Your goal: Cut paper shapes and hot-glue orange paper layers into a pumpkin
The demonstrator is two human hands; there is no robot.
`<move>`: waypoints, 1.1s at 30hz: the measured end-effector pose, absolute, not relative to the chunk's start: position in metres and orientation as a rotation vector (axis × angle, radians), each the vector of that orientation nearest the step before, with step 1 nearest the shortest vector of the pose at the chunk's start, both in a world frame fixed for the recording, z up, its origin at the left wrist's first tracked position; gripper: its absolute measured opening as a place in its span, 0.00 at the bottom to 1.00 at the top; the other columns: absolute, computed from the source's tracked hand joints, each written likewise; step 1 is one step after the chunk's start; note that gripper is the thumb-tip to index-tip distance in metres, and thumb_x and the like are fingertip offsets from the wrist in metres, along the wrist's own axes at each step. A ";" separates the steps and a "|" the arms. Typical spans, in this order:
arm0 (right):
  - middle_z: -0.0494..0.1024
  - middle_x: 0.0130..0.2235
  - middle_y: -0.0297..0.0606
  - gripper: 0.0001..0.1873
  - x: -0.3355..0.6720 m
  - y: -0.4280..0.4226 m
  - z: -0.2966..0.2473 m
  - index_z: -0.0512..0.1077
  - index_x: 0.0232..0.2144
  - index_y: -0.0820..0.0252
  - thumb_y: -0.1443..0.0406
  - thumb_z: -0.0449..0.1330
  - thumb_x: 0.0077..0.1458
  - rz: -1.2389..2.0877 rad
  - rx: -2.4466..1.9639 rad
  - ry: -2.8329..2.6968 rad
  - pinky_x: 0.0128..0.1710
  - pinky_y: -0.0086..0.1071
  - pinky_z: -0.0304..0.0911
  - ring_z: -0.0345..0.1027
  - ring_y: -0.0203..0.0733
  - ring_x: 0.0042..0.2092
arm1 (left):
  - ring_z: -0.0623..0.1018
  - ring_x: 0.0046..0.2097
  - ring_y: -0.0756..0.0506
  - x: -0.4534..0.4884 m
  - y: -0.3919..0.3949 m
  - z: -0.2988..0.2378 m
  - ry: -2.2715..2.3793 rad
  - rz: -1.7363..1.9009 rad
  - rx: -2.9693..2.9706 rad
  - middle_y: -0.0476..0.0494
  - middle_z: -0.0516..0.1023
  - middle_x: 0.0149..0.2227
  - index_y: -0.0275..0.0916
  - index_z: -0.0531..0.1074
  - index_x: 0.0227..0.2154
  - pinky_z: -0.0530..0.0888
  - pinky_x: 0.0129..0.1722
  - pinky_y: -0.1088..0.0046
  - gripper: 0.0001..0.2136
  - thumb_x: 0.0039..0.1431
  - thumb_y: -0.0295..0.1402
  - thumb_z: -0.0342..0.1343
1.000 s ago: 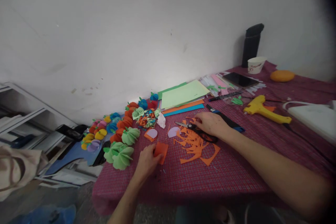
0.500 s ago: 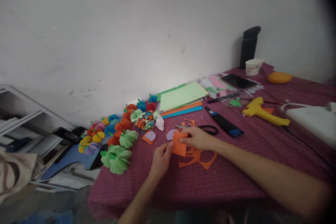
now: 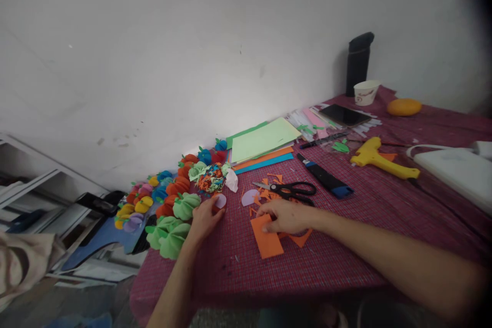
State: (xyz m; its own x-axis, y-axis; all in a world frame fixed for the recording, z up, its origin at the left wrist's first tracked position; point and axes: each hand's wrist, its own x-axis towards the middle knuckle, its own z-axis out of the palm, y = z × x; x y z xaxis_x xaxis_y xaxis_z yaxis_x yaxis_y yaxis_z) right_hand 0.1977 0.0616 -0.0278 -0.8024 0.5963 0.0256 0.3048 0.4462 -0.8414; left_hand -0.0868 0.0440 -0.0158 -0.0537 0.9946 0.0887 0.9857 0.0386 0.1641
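Observation:
My right hand (image 3: pixel 286 217) lies flat with its fingers stretched out, pressing on a folded orange paper piece (image 3: pixel 268 241) on the red checked tablecloth (image 3: pixel 326 261). Orange paper scraps (image 3: pixel 298 238) stick out from under that hand. Black-handled scissors (image 3: pixel 290 189) lie just beyond it, untouched. My left hand (image 3: pixel 205 218) reaches left to a small lilac-and-orange paper half-circle (image 3: pixel 220 201), with its fingertips pinched round the piece's edge. A second lilac half-circle (image 3: pixel 249 197) lies between the two hands.
Several paper pumpkins (image 3: pixel 172 215) in green, orange, blue and yellow line the table's left edge. Stacked coloured sheets (image 3: pixel 263 143), a black-and-blue tool (image 3: pixel 325 179), a yellow glue gun (image 3: pixel 378 160), a phone (image 3: pixel 344 114), a cup (image 3: pixel 365 93) and a black flask (image 3: pixel 357 61) lie further back.
Both hands held the orange piece up together. Now the right hand has pressed it down on the cloth, and the left hand has let go and moved left to the lilac half-circle.

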 end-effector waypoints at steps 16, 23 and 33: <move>0.74 0.30 0.36 0.15 0.198 0.061 -0.026 0.74 0.38 0.62 0.61 0.59 0.48 1.224 -0.779 -2.489 0.25 0.25 0.54 0.64 0.35 0.29 | 0.75 0.47 0.45 -0.094 0.049 -0.017 2.235 0.317 2.061 0.42 0.76 0.47 0.39 0.72 0.47 0.66 0.45 0.73 0.17 0.60 0.39 0.46; 0.72 0.35 0.37 0.23 0.198 0.060 -0.027 0.68 0.48 0.60 0.63 0.60 0.46 1.225 -0.834 -2.423 0.30 0.27 0.57 0.65 0.38 0.33 | 0.76 0.39 0.45 -0.088 0.048 -0.017 2.330 0.313 2.117 0.44 0.80 0.39 0.41 0.75 0.41 0.66 0.41 0.72 0.15 0.61 0.37 0.44; 0.72 0.28 0.33 0.08 0.194 0.063 -0.032 0.73 0.31 0.63 0.70 0.56 0.45 1.363 -0.786 -2.283 0.27 0.26 0.55 0.62 0.35 0.29 | 0.72 0.48 0.42 -0.079 0.037 -0.002 2.529 0.544 2.225 0.41 0.77 0.45 0.41 0.74 0.43 0.62 0.49 0.65 0.15 0.60 0.33 0.43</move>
State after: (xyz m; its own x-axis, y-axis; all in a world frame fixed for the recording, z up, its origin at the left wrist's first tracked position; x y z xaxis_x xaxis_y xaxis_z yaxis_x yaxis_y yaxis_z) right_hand 0.1938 0.0632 -0.0316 -0.7772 0.6286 0.0277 0.2737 0.3774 -0.8847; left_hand -0.0786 0.0374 -0.0015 -0.1285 0.9064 0.4023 0.9917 0.1152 0.0573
